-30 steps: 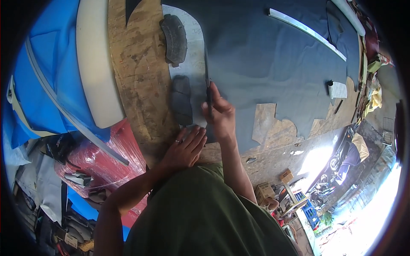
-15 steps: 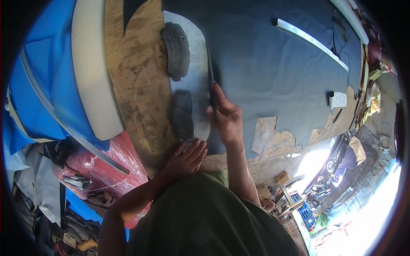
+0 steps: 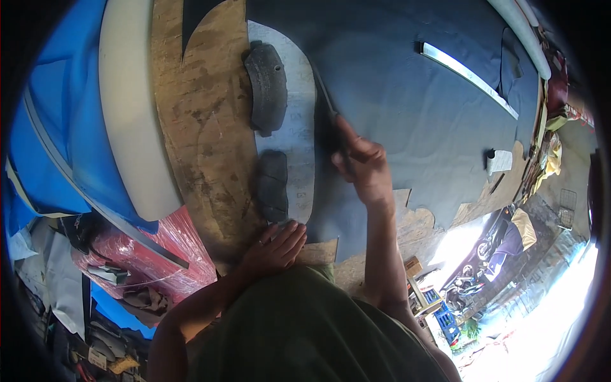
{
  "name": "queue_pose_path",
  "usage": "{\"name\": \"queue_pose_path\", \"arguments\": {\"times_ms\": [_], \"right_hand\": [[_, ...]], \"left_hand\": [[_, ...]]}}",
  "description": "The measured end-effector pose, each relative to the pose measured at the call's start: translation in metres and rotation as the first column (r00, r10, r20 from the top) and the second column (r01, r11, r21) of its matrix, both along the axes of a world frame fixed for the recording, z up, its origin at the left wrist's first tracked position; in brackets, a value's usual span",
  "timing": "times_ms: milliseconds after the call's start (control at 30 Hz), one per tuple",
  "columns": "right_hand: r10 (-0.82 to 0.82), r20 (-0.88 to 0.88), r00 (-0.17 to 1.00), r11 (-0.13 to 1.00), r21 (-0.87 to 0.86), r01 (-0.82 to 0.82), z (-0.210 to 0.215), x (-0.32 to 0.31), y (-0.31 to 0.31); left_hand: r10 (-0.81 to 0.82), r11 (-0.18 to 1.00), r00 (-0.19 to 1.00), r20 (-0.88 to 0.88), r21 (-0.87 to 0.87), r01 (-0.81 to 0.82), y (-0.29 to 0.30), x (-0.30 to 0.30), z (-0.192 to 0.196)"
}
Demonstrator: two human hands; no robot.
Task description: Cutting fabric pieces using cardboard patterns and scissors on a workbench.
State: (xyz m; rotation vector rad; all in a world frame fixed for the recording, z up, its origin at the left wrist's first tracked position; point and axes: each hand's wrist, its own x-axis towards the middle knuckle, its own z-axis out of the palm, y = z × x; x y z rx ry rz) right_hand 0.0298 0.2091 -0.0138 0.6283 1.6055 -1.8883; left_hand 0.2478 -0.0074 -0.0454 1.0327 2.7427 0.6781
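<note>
A pale grey, curved-edged template lies on a black sheet of leather-like material. Two dark blocks that look like brake pads rest on it: the upper pad has a small hole, and the lower pad sits nearer me. My left hand lies flat at the template's near end, fingers out and a ring on one. To the right of the template, my right hand is closed round a long, thin dark knife. Its blade slants up-left toward the template's curved upper edge; the handle is mostly hidden by my fingers.
Bare wooden board shows left of the template. Beyond it lie a cream roll and blue sheeting. A metal strip lies on the black sheet. Below left is a red plastic-wrapped bundle.
My right hand has moved right, and the knife has tilted from nearly upright along the template's edge to a slant away from it. My left hand stays at the template's near end.
</note>
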Motion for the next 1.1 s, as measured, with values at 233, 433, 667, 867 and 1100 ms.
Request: {"name": "queue_pose_path", "arguments": {"times_ms": [233, 433, 667, 867, 1100], "right_hand": [[0.065, -0.015, 0.998, 0.985, -0.158, -0.067, -0.009, -0.033, 0.021], [0.072, 0.025, 0.997, 0.984, -0.167, -0.067, -0.014, -0.044, 0.036], [0.11, -0.082, 0.991, 0.939, -0.319, -0.131, -0.023, -0.057, 0.036], [0.216, -0.121, 0.969, 0.95, -0.203, -0.238, -0.021, -0.077, 0.042], [0.319, -0.109, 0.942, 0.937, -0.111, -0.33, -0.015, -0.115, 0.031]], "left_hand": [[-0.019, 1.0, 1.0, 0.022, -0.003, 0.019, -0.003, -0.004, 0.004], [-0.017, 1.0, 1.0, 0.003, -0.006, 0.017, -0.004, -0.007, 0.003], [-0.008, 1.0, 1.0, 0.011, 0.013, 0.008, -0.004, -0.008, 0.004], [-0.021, 1.0, 0.999, 0.037, -0.011, 0.022, -0.005, -0.009, 0.005], [0.013, 1.0, 0.999, -0.037, -0.008, -0.013, -0.005, -0.006, 0.0]]}}
